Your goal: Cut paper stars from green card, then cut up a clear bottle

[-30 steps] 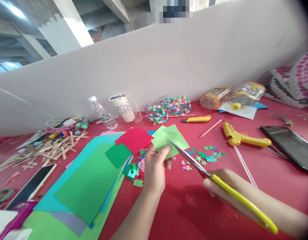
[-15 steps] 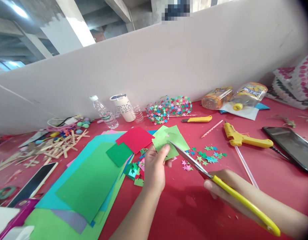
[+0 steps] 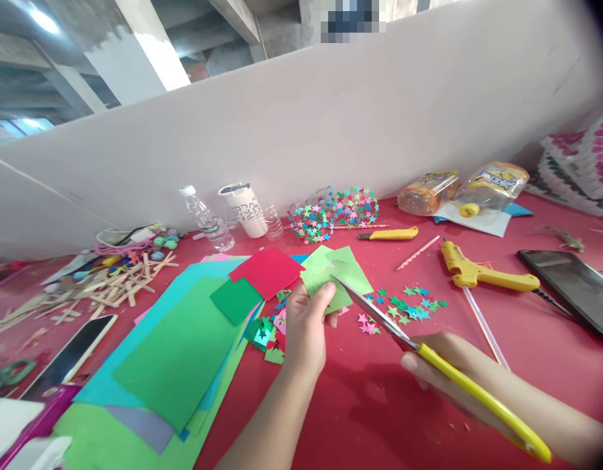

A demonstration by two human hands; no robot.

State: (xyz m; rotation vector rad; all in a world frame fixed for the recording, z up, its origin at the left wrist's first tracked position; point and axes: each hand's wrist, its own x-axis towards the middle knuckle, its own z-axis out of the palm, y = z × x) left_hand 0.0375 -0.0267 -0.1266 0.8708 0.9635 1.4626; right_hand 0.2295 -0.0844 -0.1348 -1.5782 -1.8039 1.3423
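My left hand (image 3: 308,323) pinches a light green paper piece (image 3: 339,300) between thumb and fingers, above the red table. In my right hand (image 3: 436,362) is a pair of scissors with yellow handles (image 3: 482,398); their blades (image 3: 372,312) point up and left, tips at the paper beside my left thumb. Another light green sheet (image 3: 353,264) lies just behind. Left of my left hand are a red paper square (image 3: 266,271), a dark green square (image 3: 236,300) and paper scraps with star shapes (image 3: 264,334). Loose paper stars (image 3: 411,305) lie beyond the blades.
Stacked coloured sheets (image 3: 178,352) cover the left side, near wooden sticks (image 3: 125,284) and a phone (image 3: 70,356). Behind stand a water bottle (image 3: 208,219), a cup (image 3: 245,209) and star-covered bottles (image 3: 330,212). To the right lie a box cutter (image 3: 389,234), a glue gun (image 3: 492,274) and another phone (image 3: 570,287).
The whole view has shifted slightly, with everything a little further right. Both hands, the paper and the scissors keep nearly the same positions relative to each other.
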